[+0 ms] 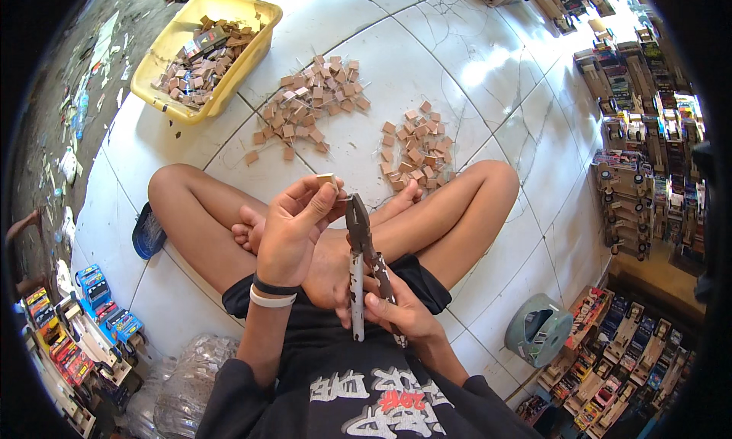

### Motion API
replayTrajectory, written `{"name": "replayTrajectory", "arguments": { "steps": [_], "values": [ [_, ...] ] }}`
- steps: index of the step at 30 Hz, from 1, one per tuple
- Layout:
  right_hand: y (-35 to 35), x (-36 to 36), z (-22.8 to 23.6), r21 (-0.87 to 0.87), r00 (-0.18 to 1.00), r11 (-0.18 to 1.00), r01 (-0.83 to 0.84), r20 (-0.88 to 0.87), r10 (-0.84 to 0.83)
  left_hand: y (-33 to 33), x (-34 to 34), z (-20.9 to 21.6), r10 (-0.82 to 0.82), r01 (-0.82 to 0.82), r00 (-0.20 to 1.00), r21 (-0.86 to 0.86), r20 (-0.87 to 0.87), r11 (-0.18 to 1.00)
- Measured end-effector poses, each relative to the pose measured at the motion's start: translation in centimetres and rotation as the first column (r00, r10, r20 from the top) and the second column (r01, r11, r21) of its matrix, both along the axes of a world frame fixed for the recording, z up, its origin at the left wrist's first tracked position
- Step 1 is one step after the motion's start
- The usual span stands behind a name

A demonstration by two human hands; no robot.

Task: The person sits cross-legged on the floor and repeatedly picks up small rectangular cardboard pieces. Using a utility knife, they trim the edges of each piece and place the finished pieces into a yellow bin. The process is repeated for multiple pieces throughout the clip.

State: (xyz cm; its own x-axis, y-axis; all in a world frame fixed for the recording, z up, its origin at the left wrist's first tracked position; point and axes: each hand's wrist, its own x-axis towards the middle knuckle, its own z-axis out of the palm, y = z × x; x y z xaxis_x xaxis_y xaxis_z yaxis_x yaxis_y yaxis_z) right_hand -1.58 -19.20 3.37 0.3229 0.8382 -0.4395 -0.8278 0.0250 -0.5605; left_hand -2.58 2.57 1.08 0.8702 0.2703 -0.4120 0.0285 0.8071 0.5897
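Between the thumb and fingers of my left hand is a small wooden block. A short piece of wire sticks out beside it toward the right. My right hand is wrapped round the handles of a pair of pliers, whose coating is white and badly chipped. The pliers point away from me, their jaws at the wire next to my left fingertips; whether they grip it is too small to tell. Beyond my crossed legs lie two piles of similar blocks with wires, a larger pile and a smaller pile.
A yellow tub full of wooden pieces stands at the far left on the white tiled floor. At the right are a green spool and rows of toy trucks. More toy trucks and clear plastic bags sit near left.
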Motion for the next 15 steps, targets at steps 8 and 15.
{"name": "replayTrajectory", "arguments": {
  "steps": [8,15],
  "values": [
    [-0.8,1.7,0.9,-0.39,0.975,0.92,-0.031,0.19,0.113,0.7,-0.3,-0.3,-0.015,0.015,1.0,0.391,-0.002,0.92],
    [-0.9,1.9,3.1,-0.257,0.997,0.965,-0.053,0.038,0.065,-0.6,0.0,-0.1,-0.109,0.105,0.994,0.458,-0.018,0.883]
  ]
}}
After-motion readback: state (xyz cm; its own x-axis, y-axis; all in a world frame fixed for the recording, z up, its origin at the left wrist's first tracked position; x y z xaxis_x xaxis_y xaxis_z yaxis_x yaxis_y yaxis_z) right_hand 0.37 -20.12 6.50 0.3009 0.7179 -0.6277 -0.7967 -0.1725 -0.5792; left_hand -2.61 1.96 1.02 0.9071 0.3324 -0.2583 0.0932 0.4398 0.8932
